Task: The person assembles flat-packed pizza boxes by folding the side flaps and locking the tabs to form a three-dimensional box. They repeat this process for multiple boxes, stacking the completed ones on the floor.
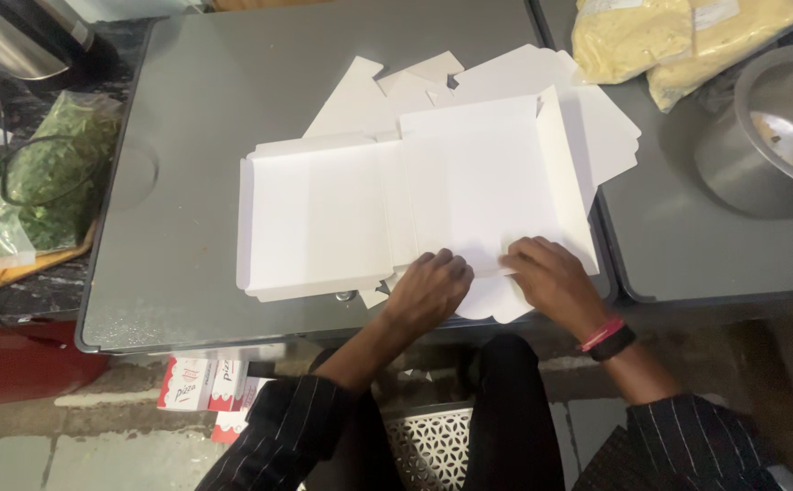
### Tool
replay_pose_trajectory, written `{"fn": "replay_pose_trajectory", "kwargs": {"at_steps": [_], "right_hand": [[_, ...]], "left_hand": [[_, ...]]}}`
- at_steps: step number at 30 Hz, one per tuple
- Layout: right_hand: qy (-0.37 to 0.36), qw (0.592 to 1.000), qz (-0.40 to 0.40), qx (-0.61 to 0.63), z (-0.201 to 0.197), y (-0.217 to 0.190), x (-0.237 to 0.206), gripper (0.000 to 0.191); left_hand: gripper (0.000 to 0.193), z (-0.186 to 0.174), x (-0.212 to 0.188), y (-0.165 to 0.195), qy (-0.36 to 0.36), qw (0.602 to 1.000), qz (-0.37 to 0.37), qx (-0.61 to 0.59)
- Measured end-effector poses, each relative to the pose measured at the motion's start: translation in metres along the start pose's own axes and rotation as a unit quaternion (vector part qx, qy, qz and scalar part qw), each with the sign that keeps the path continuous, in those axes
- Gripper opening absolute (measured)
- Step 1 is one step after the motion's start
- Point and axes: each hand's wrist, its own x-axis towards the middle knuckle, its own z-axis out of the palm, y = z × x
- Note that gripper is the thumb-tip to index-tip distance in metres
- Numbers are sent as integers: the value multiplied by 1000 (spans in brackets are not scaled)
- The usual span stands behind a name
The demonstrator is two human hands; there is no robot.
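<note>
**White cardboard, both hands at its near edge**

White box blank (pixel 414 195) lies open and flat on the grey steel table (pixel 205 100), its long axis running left to right, stretching away from the person. Both hands press its near edge: the left hand (pixel 428 291) with fingers curled down on the flap, the right hand (pixel 551 277) flat beside it, just apart. More loose blanks (pixel 596 118) fan out beneath.
</note>
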Motion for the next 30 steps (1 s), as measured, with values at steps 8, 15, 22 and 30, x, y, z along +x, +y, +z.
{"fn": "replay_pose_trajectory", "kwargs": {"at_steps": [8, 15, 22, 30], "right_hand": [[-239, 942, 233, 25, 6, 33, 43, 24], [-305, 915, 266, -10, 18, 63, 68, 40], [-286, 922, 256, -48, 21, 75, 82, 51], [-296, 929, 214, -58, 31, 11, 114, 73]], "left_hand": [[22, -24, 43, -22, -113, 968, -187, -124], [53, -26, 79, -70, -210, 933, -188, -224], [99, -53, 95, -55, -254, 938, -230, -58], [104, -63, 82, -53, -207, 951, -216, -74]]}}
